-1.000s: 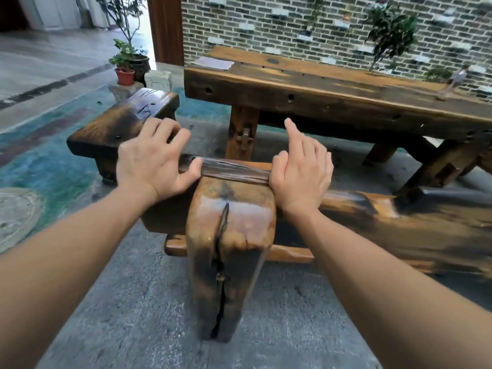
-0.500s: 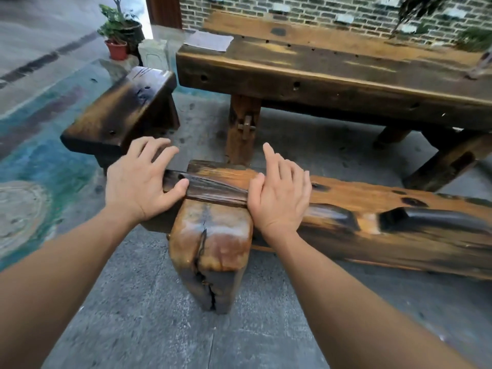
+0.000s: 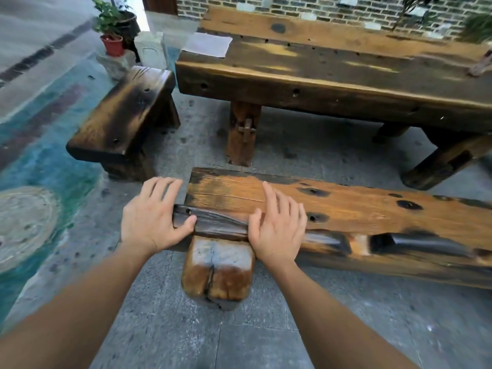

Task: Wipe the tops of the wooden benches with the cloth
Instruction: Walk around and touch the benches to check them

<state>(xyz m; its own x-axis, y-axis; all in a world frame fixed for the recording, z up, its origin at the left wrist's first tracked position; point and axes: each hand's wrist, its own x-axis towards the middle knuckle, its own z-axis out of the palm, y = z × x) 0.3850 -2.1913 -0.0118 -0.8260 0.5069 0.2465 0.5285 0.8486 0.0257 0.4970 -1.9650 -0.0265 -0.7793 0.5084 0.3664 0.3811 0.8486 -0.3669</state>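
A long wooden bench (image 3: 359, 211) with an orange, dark-spotted top runs from the middle to the right. My left hand (image 3: 151, 219) grips its left end, fingers over the end and thumb on the dark near edge. My right hand (image 3: 279, 227) lies flat on the top with fingers apart, above the stubby leg (image 3: 218, 272). A shorter dark bench (image 3: 119, 115) stands to the left. A pale flat sheet (image 3: 209, 44), cloth or paper, lies on the far table. Neither hand holds a cloth.
A heavy wooden table (image 3: 332, 65) stands behind the long bench, before a brick wall. A potted plant in a red pot (image 3: 111, 43) and a pale stone block (image 3: 151, 49) sit at the back left. The grey stone floor has a painted teal patch (image 3: 48, 166) at left.
The view has risen and tilted down, so the long bench's top shows now. Both hands stay at its left end; the left hand has slid out over the end.
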